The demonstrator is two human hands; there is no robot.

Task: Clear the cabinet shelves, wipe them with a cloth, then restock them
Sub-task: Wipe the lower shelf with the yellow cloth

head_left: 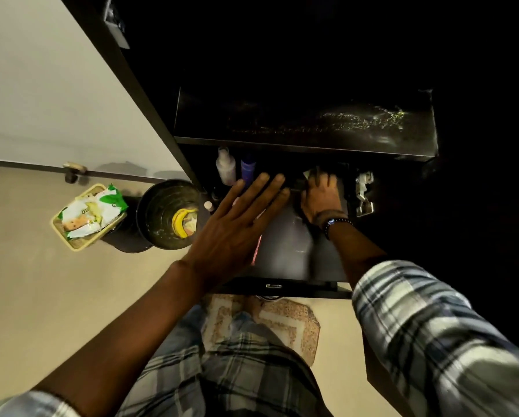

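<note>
I look down into a dark open cabinet. Its upper shelf [306, 127] is bare and streaked with dust. On the lower shelf [285, 245] a white bottle [225, 165] and a purple bottle [247, 168] stand at the back left. My left hand [237, 224] hovers over the lower shelf with straight, spread fingers and holds nothing. My right hand [321, 194] reaches deep into the lower shelf, fingers curled over a pale cloth [311, 173] whose corner shows at the fingertips. A beaded band is on that wrist.
A dark metal bin [162, 215] with a banana peel inside stands on the floor to the left of the cabinet. Beside it sits a yellow basket [83, 218] of packets. A patterned mat [282, 323] lies under my feet. A door hinge [363, 192] shows at the right.
</note>
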